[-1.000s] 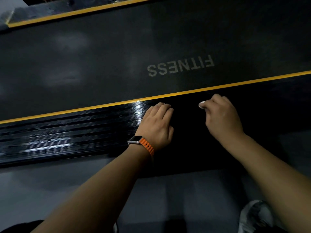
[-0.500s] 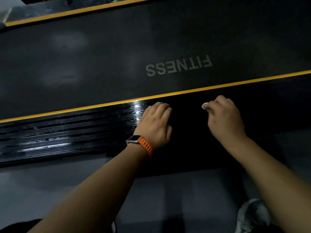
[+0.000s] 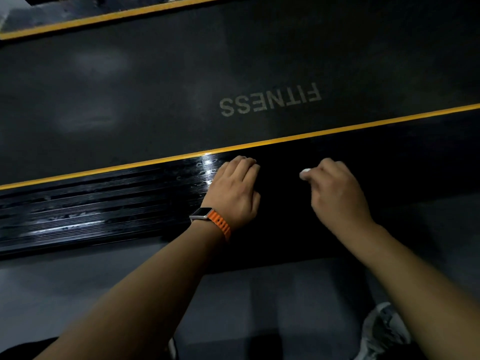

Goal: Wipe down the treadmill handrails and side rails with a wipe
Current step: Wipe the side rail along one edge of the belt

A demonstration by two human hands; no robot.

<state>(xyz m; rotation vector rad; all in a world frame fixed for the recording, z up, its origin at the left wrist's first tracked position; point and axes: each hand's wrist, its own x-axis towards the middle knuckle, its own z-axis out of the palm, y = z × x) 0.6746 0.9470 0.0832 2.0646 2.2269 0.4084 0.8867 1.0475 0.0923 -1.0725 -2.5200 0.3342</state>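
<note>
The treadmill's near side rail is black and ribbed, with a wet sheen on its left stretch and a yellow stripe along its far edge. My left hand, with an orange-strapped watch on the wrist, rests palm down on the rail with its fingers lying over the surface. Just to its right, my right hand has its fingers curled round a small white wipe and holds it against the rail. Only a tip of the wipe shows past the fingers.
Beyond the rail lies the dark running belt, printed with FITNESS. A second yellow-edged rail runs along the far side. Grey floor lies below the near rail, and a grey shoe shows at the bottom right.
My right hand with the wipe has slid slightly toward me across the rail. My left hand stays planted in the same spot.
</note>
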